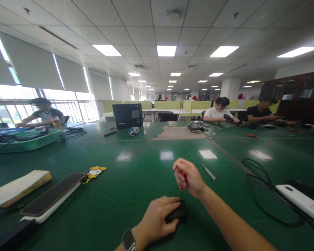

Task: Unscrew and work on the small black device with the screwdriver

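My right hand (189,177) is closed round the red handle of a screwdriver (182,186), held upright with its shaft pointing down. The shaft meets the top of a small black box-shaped object (181,211) on the green table; the exact spot at the tip is too small to make out. My left hand (161,216), with a watch on its wrist, grips that black object from the left, fingers over the top and thumb along the near side. Beyond my right hand lies a thin pen-like tool (208,172) with a clear handle.
To the left are a phone (56,191) on a white block, a yellow charm (95,172), a tissue pack (19,186) and a green basket (28,143). Black cables (261,202) and a white device (300,202) lie right. A monitor (127,116) stands farther off. Several people sit around.
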`<state>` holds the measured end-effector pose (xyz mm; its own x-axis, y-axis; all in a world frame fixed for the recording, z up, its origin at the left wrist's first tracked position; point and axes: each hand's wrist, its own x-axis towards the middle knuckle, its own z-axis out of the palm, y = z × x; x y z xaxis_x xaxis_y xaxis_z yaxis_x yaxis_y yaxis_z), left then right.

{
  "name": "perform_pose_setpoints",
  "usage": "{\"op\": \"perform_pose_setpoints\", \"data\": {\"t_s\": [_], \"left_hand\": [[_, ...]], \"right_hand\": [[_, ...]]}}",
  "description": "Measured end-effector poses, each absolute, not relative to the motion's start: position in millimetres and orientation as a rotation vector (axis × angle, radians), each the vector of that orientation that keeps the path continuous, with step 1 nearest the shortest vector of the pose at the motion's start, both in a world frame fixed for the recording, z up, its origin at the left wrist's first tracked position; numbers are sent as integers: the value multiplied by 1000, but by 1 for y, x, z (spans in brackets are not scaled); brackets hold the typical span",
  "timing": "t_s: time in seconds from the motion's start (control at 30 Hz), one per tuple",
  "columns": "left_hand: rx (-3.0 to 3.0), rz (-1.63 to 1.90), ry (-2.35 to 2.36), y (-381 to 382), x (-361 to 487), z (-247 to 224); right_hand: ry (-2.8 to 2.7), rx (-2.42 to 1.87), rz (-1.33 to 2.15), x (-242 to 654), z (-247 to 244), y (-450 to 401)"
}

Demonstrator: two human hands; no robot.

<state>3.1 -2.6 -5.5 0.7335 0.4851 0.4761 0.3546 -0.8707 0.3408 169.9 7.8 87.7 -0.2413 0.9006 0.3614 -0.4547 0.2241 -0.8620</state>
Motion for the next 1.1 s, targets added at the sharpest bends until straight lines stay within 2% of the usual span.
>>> {"op": "perform_pose_setpoints", "data": {"t_s": [0.37, 0.6, 0.8, 1.1], "left_hand": [[2711, 794, 642, -2, 2, -3], [2680, 815, 659, -3, 1, -5], [2572, 863, 758, -4, 1, -6], [2733, 953, 670, 2, -2, -10]], "right_hand": [[-1288, -654, 1193, 171, 85, 10], [-1306, -740, 1268, 166, 85, 9], [-1109, -554, 1404, 164, 79, 14], [-1051, -389, 1400, 172, 93, 2]]}}
